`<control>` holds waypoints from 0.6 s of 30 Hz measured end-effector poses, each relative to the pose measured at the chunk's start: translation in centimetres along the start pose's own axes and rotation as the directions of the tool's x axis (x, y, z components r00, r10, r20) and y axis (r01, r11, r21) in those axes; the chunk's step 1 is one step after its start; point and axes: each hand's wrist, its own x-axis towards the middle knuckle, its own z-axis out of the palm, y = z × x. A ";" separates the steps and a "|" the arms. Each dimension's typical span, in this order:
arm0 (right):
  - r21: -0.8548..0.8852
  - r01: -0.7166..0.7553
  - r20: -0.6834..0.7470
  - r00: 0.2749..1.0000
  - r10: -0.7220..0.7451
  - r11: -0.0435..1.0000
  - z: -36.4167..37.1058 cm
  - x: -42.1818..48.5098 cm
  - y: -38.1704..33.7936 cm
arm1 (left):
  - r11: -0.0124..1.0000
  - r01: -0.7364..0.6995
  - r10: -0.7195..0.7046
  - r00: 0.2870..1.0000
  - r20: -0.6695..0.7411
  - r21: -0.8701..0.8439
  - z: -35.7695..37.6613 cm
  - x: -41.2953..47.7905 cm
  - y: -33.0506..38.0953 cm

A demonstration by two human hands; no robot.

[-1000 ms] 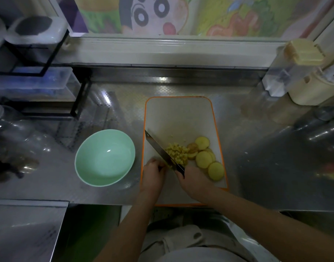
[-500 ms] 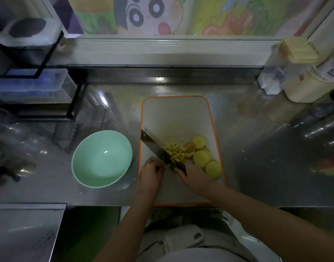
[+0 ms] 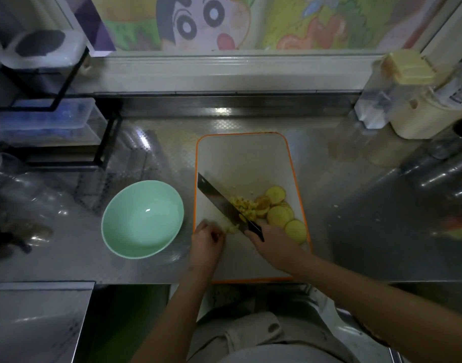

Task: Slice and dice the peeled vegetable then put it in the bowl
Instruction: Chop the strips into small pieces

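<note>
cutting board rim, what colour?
Orange, running round the white cutting board; clearest in the head view, the only one.

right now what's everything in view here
counter: one, steel, across view
board: one, white with orange rim, counter centre
bowl: one, mint green, left of board
knife: one, dark, angled across board
slices: about five, yellow, board's right side
dice: one pile, yellow, right of blade
rack: one, black, far left
jars: two, clear and cream, far right
poster: one, cartoon colours, back wall
left hand: one, on board, fingers curled by bits
right hand: one, grips knife handle
</note>
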 end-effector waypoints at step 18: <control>-0.316 0.093 -0.149 0.978 -0.146 0.944 3.0 -0.3 -0.4 | 1.000 0.006 -0.006 1.000 -0.015 -0.009 0.3 -0.2 0.5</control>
